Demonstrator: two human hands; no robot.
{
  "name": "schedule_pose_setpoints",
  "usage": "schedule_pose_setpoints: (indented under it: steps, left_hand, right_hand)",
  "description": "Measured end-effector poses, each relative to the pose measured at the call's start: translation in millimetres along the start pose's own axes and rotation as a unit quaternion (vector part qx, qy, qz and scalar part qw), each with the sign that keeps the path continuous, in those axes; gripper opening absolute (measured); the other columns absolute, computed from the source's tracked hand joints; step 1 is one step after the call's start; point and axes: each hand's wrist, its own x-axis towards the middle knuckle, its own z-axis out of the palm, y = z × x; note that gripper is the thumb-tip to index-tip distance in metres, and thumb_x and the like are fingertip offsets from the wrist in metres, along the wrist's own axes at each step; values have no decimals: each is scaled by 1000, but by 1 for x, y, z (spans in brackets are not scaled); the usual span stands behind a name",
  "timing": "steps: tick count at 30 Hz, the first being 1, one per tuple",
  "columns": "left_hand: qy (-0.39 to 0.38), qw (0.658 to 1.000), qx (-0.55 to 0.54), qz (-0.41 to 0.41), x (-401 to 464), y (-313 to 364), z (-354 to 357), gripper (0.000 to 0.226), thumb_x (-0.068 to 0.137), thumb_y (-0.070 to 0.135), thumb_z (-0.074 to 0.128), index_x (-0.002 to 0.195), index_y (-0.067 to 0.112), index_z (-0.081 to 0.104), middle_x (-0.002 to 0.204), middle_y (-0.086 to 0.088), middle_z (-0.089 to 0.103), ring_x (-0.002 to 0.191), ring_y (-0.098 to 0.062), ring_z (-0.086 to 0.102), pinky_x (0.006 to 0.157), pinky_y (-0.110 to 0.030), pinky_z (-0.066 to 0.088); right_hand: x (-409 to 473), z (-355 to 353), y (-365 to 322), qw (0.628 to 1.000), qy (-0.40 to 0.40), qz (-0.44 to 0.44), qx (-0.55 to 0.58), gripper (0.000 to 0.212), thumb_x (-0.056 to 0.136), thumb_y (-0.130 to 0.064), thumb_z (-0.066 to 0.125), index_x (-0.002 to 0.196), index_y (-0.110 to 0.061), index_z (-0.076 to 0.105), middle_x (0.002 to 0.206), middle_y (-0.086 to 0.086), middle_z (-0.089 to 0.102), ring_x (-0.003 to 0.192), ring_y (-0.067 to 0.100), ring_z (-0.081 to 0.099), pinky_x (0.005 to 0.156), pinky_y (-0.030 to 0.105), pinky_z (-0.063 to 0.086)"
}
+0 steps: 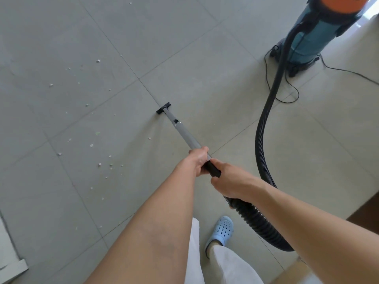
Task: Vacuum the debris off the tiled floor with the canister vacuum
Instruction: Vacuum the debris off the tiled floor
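Note:
A teal canister vacuum [307, 39] with an orange top stands at the upper right. Its black ribbed hose [264, 124] curves down to the handle. My left hand [199, 159] grips the grey metal wand [184, 134] near its upper end. My right hand [229, 181] grips the black handle just behind it. The small black floor nozzle [163, 108] rests on the grey tiled floor [205, 58] at a grout line. Several white and green bits of debris [91, 145] lie scattered left of the nozzle and wand.
The vacuum's thin black power cord [287, 93] loops on the floor beside the canister and runs off to the right. My foot in a light blue clog [221, 230] stands below the handle. A pale ledge [12, 267] sits at the bottom left.

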Motion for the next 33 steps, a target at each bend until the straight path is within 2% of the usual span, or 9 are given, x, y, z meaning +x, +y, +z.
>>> schedule_pose_setpoints:
  steps: [5,10,15,16,20,22,26,29,33]
  left_hand:
    - [-14,1000,-3,1,-20,-15,22,38,103,24,44,134,3,44,87,-12,54,64,-22,57,34,-29,51]
    - [-36,999,4,-12,-45,-25,37,17,106,25,39,106,9,46,75,-8,54,60,-19,56,41,-27,53]
    - [-33,999,-2,-18,-60,-40,54,33,107,20,35,75,13,39,65,-5,45,52,-17,50,92,-35,52]
    - [-35,999,-1,-16,-61,-43,58,33,107,21,35,74,13,39,64,-5,45,50,-16,51,90,-34,53]
    - [-37,999,-3,-11,-64,-55,72,31,105,20,35,76,12,40,68,-7,48,53,-19,54,46,-24,53]
    - [-45,999,-4,-11,-63,-60,78,30,105,19,35,76,12,40,68,-7,48,56,-20,52,34,-21,47]
    - [-42,999,-14,-17,-53,-63,85,25,106,27,40,89,9,45,71,-7,50,56,-20,54,34,-24,49]
    - [-8,1000,-20,-9,-33,-55,82,45,100,36,48,131,3,44,91,-11,62,63,-23,64,40,-30,53]
    - [38,998,-48,-13,-6,-25,72,47,99,33,48,136,6,41,107,-13,61,68,-23,64,38,-30,52]
  right_hand:
    - [-24,-1,20,1000,-14,5,24,57,92,-14,41,144,-36,36,82,2,57,70,22,61,72,39,59]
    - [-44,-4,31,999,-25,-4,23,52,95,-9,39,144,-26,40,78,2,51,61,19,52,72,41,56]
    - [-63,-9,47,999,-47,-3,16,49,96,-7,38,143,-22,40,78,5,49,62,21,54,72,43,57]
    - [-66,-10,51,999,-47,-4,9,50,97,-8,38,144,-23,39,78,4,49,62,21,54,73,44,57]
    - [-76,-13,68,998,-60,7,15,50,98,-8,39,145,-26,38,79,8,51,62,27,58,73,48,60]
    - [-78,-14,76,998,-63,3,9,50,98,-9,39,145,-26,38,78,6,50,61,23,56,70,44,59]
    - [-68,-13,88,998,-55,-10,1,51,97,-10,39,145,-28,38,79,2,51,63,17,52,64,34,53]
    - [-48,-13,87,998,-52,-17,11,55,96,-14,40,147,-33,34,80,-1,50,64,15,53,76,39,57]
    - [-12,-28,74,997,-60,-32,29,56,93,-14,40,144,-38,35,89,8,53,64,29,63,65,49,62]
